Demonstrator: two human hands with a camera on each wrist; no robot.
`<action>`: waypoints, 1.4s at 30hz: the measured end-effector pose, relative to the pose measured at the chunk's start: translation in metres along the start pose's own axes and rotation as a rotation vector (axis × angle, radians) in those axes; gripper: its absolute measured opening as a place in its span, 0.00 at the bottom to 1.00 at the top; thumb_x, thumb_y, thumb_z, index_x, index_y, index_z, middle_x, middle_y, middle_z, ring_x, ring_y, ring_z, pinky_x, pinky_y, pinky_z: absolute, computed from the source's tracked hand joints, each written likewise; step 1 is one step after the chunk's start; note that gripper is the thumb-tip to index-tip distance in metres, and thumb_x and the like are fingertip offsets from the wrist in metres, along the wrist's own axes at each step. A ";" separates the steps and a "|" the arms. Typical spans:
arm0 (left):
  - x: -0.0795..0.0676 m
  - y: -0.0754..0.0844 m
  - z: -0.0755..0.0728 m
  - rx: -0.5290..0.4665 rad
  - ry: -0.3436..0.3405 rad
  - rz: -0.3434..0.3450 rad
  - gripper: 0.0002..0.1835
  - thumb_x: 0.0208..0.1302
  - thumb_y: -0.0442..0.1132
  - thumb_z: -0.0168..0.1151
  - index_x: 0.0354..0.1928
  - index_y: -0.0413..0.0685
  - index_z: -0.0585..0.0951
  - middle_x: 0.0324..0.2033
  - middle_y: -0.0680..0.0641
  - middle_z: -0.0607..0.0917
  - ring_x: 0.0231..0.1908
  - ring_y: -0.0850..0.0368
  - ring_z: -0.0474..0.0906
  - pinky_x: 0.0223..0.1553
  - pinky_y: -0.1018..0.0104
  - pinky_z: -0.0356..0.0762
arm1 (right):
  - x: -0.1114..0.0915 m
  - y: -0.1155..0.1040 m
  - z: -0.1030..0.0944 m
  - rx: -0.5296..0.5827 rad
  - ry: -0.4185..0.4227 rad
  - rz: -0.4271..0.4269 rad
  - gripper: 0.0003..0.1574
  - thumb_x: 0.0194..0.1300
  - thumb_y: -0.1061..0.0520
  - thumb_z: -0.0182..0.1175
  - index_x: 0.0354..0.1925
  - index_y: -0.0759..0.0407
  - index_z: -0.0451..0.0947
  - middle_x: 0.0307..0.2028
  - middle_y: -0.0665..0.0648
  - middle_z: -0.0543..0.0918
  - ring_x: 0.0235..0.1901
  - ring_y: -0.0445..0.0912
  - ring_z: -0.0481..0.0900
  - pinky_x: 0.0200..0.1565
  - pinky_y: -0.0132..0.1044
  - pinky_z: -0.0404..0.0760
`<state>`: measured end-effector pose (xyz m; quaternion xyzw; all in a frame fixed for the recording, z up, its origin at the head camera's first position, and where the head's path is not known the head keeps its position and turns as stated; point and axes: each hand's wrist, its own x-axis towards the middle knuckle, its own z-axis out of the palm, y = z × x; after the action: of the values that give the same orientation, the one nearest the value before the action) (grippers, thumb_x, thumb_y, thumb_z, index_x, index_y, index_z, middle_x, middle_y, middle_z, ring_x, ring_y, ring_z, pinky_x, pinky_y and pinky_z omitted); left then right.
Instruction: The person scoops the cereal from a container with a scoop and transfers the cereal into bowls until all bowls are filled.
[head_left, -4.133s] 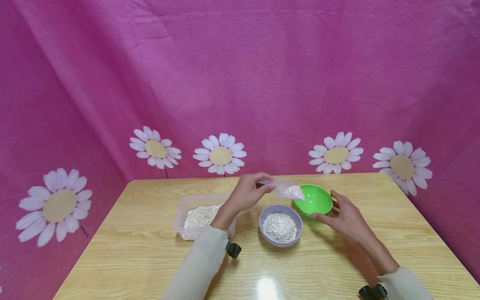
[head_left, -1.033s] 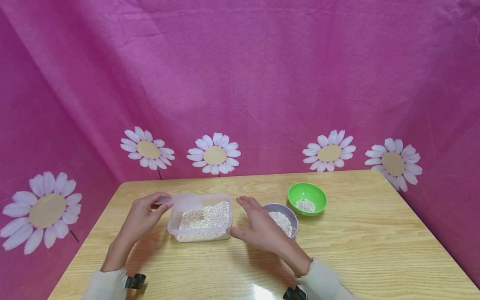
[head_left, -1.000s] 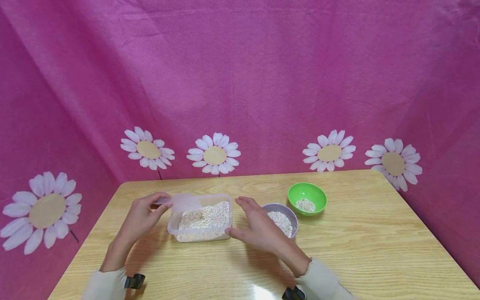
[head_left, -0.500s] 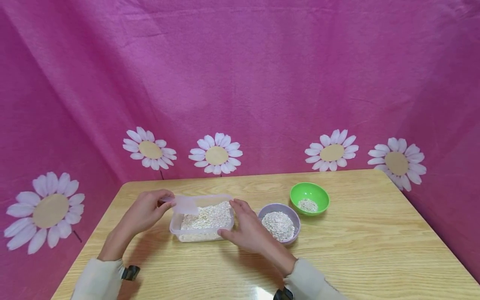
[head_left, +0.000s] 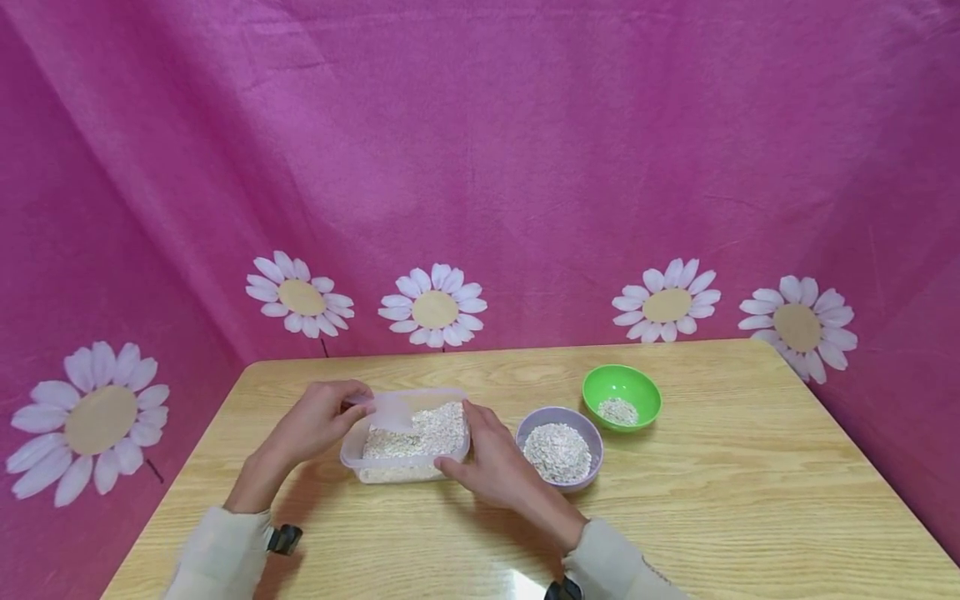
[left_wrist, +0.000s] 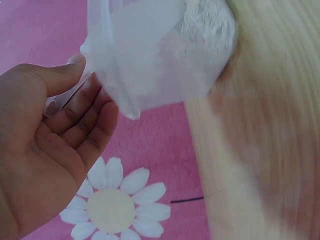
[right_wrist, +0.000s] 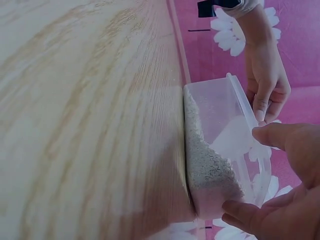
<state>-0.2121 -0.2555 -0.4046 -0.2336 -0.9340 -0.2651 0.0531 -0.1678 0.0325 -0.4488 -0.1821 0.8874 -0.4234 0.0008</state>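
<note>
My left hand (head_left: 318, 421) pinches the handle of a translucent scoop (head_left: 393, 410) between thumb and fingers. Its blade dips into a clear plastic container (head_left: 397, 475) partly filled with rolled oats (head_left: 438, 429). In the left wrist view the scoop handle (left_wrist: 67, 97) lies between thumb and fingers, beside the container wall (left_wrist: 150, 65). At the container's right end my right hand (head_left: 495, 462) grips it, thumb on the near side and fingers on the far side. The right wrist view shows the scoop (right_wrist: 231, 137) through the wall, with oats (right_wrist: 207, 167) banked deeper toward my right hand.
Just right of my right hand stands a lilac bowl (head_left: 594, 471) heaped with oats. Behind it to the right is a green bowl (head_left: 622, 382) with a small pile of oats. Everything stands on a wooden table (head_left: 750, 467), with a pink daisy-printed cloth (head_left: 540, 183) beyond.
Earlier, the scoop tipped oats at the green bowl, which my right hand steadied. Both hands then moved left to the container. My right hand has closed onto its end and the scoop has shifted right.
</note>
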 end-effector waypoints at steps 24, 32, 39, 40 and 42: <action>0.005 0.021 0.052 -0.135 0.056 -0.096 0.02 0.74 0.37 0.69 0.43 0.47 0.88 0.31 0.52 0.83 0.33 0.59 0.75 0.38 0.68 0.76 | 0.001 0.001 0.000 0.022 -0.014 0.010 0.59 0.68 0.48 0.75 0.81 0.73 0.57 0.75 0.72 0.71 0.76 0.66 0.69 0.77 0.59 0.68; 0.006 0.021 0.054 -0.147 0.068 -0.121 0.02 0.74 0.37 0.69 0.43 0.48 0.88 0.33 0.52 0.86 0.34 0.59 0.76 0.38 0.68 0.77 | 0.001 0.003 0.000 0.002 -0.010 -0.010 0.59 0.67 0.47 0.75 0.80 0.75 0.57 0.74 0.73 0.72 0.74 0.65 0.71 0.76 0.59 0.69; 0.001 0.019 0.049 -0.181 0.076 -0.108 0.05 0.75 0.38 0.68 0.46 0.46 0.89 0.36 0.49 0.90 0.35 0.60 0.80 0.39 0.68 0.80 | 0.001 0.003 -0.004 0.029 -0.009 -0.017 0.56 0.67 0.49 0.76 0.80 0.71 0.60 0.71 0.70 0.75 0.72 0.63 0.74 0.74 0.59 0.72; 0.001 0.019 0.048 -0.184 0.078 -0.108 0.05 0.75 0.38 0.68 0.47 0.46 0.89 0.37 0.49 0.90 0.36 0.60 0.81 0.39 0.68 0.81 | 0.001 0.002 -0.004 0.031 -0.009 -0.015 0.56 0.67 0.49 0.76 0.80 0.71 0.60 0.72 0.70 0.74 0.72 0.63 0.74 0.74 0.59 0.72; -0.001 0.017 0.045 -0.181 0.090 -0.100 0.06 0.75 0.38 0.69 0.47 0.45 0.89 0.38 0.49 0.91 0.36 0.59 0.83 0.40 0.68 0.82 | 0.001 0.000 -0.006 0.034 -0.009 -0.001 0.57 0.67 0.49 0.76 0.80 0.70 0.59 0.74 0.69 0.72 0.73 0.63 0.73 0.75 0.58 0.71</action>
<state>-0.2019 -0.2197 -0.4353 -0.1787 -0.9133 -0.3609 0.0602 -0.1700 0.0371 -0.4449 -0.1842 0.8801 -0.4374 0.0078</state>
